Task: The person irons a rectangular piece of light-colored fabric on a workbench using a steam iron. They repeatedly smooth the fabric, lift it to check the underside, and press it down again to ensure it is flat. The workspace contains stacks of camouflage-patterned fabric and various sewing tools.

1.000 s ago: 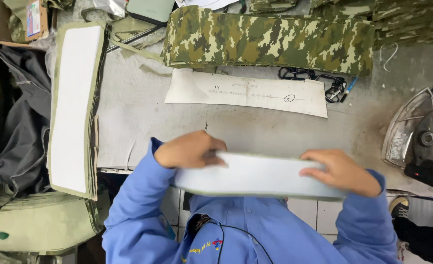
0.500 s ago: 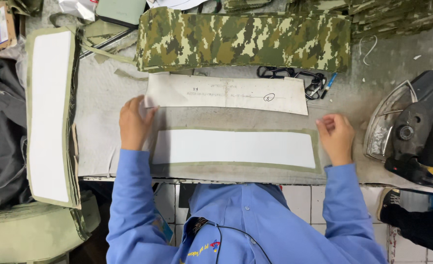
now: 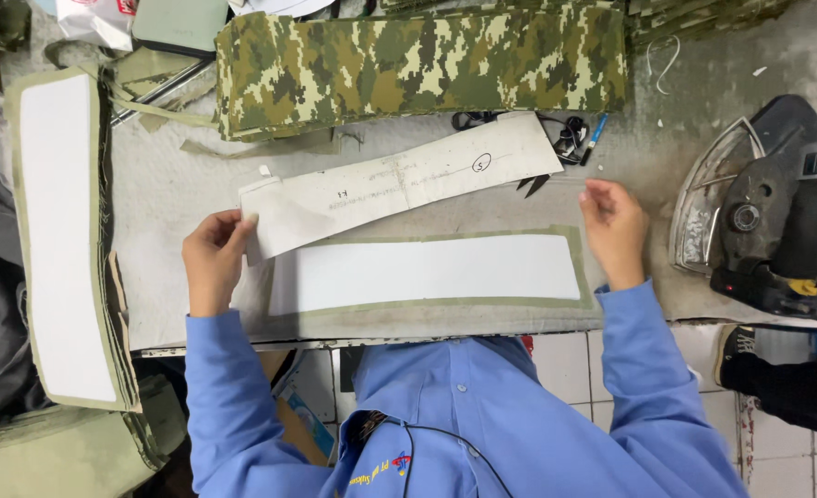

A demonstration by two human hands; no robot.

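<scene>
A long olive fabric strip with a white lining panel [image 3: 427, 272] lies flat on the grey table [image 3: 178, 198] in front of me. My left hand [image 3: 214, 256] pinches the left end of a long paper pattern [image 3: 399, 184], lifting it slightly above the strip. That pattern slants up to the right. My right hand [image 3: 614, 226] rests with loosely bent fingers at the strip's right end and holds nothing.
A stack of camouflage fabric [image 3: 417, 65] lies across the back. A pile of similar white-lined strips [image 3: 62, 240] sits at the left. A steam iron [image 3: 768, 231] stands at the right. Black scissors and a blue pen [image 3: 574, 138] lie behind the pattern.
The strip went from held up in both hands to lying flat on the table. My left hand has since taken the paper pattern's left end and lifted it toward the strip.
</scene>
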